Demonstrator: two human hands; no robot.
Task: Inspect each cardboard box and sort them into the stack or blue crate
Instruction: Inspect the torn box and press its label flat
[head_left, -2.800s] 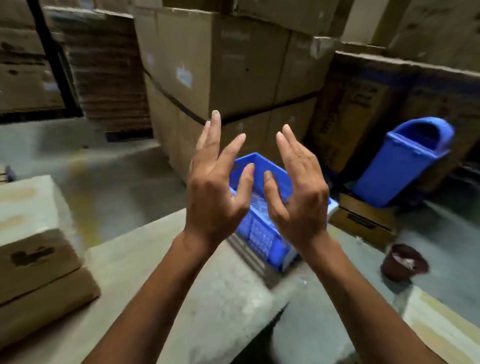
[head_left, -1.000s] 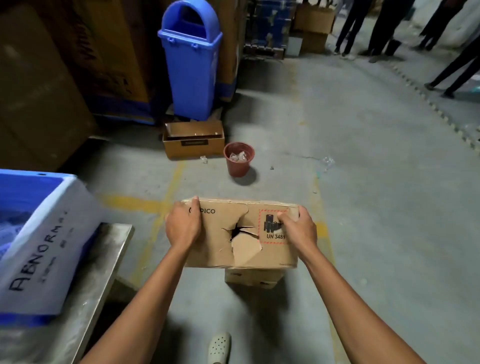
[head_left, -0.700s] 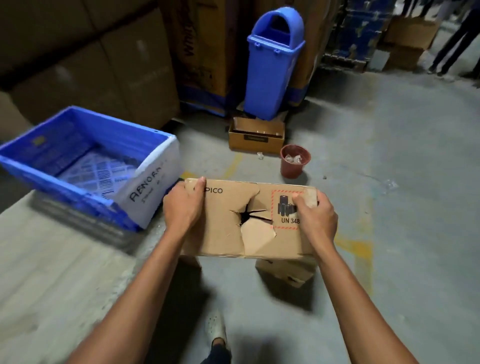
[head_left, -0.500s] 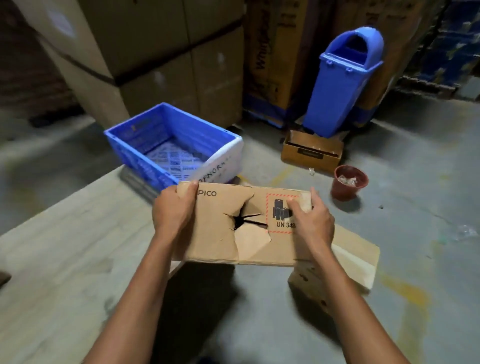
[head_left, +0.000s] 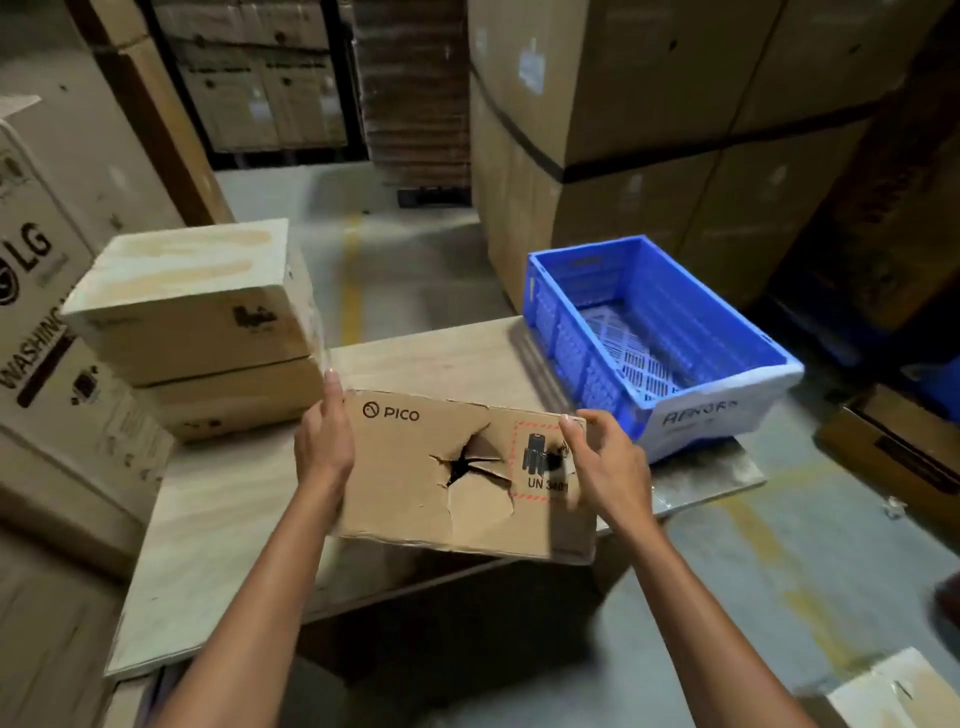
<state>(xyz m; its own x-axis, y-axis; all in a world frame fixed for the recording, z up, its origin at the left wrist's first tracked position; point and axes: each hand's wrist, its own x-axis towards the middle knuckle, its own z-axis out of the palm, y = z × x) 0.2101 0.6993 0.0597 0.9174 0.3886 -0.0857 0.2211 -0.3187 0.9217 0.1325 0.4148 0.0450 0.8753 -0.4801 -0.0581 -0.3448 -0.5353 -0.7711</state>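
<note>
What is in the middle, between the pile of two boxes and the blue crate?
In the head view, bare wooden tabletop lies between the stack of two brown cardboard boxes and the blue plastic crate; nearer the person, the torn brown cardboard box sits in the gap.

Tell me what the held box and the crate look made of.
Box: brown corrugated cardboard, matte, going by the torn, folded flaps around its punctured hole. Crate: blue moulded plastic, slightly glossy, with perforated walls and a slotted floor. The white label on its near end looks like paper, though that is uncertain.
</note>
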